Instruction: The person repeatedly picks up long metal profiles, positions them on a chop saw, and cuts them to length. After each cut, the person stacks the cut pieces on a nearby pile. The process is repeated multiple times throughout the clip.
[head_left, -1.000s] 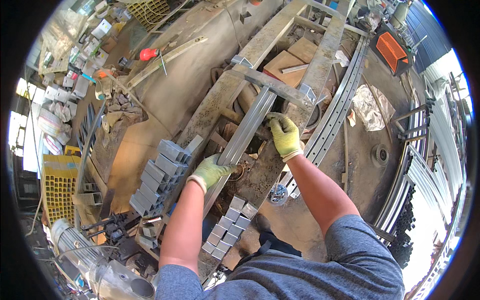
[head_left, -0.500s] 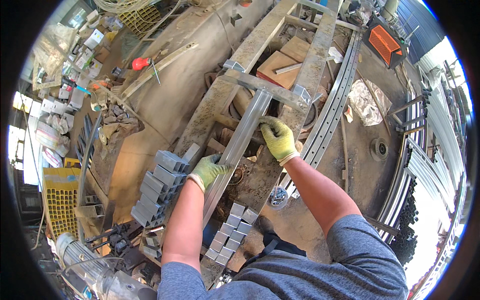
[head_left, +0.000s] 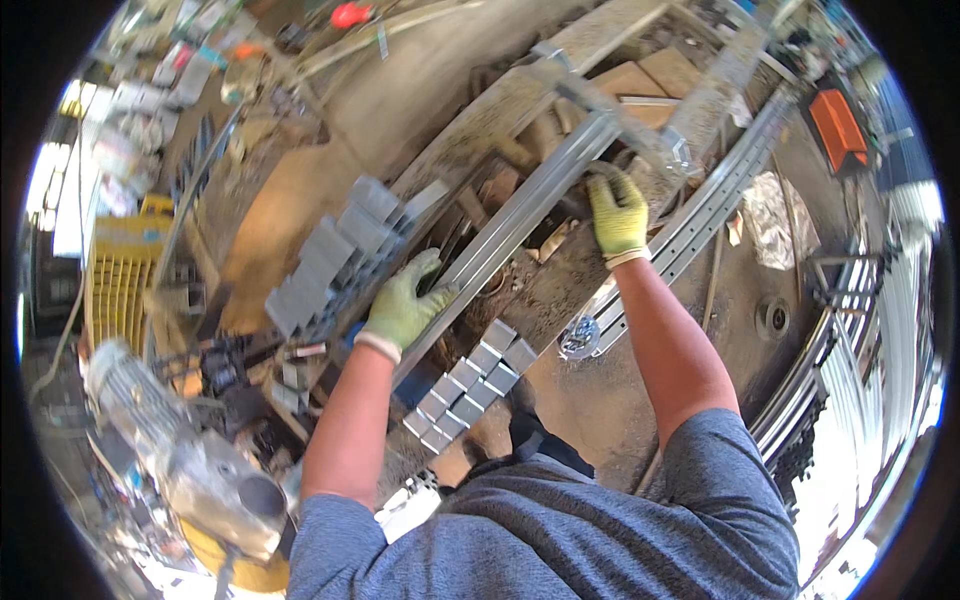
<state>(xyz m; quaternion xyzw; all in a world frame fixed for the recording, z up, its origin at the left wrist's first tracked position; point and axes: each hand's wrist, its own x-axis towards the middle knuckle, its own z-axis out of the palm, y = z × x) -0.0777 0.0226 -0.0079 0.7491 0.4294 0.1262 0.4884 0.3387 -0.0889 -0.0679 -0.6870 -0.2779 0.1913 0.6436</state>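
A long ribbed metal channel (head_left: 525,215) lies aslant on a dirty steel frame, its far end meeting a crossbar (head_left: 620,115). My left hand (head_left: 400,305), in a yellow-green glove, rests at the channel's left edge with thumb and fingers spread apart. Farther up, my gloved right hand (head_left: 620,215) has its fingers curled at the channel's right edge. To the left of the channel sits a stack of grey box-section pieces (head_left: 335,250). Short silvery block pieces (head_left: 470,385) are grouped in rows nearer to me, on the channel's right side.
Beyond my right forearm run perforated metal rails (head_left: 700,205), with a clear tub of small hardware (head_left: 579,338) near their close end. A motor-like machine (head_left: 150,400) stands at lower left. Yellow tubes (head_left: 130,270) are piled behind it. Long pale profiles (head_left: 870,350) line the right side.
The whole view has turned and shifted, so the frame slants more to the right. My left hand's fingers have spread from their closer hold on the channel; my right hand stays at its edge.
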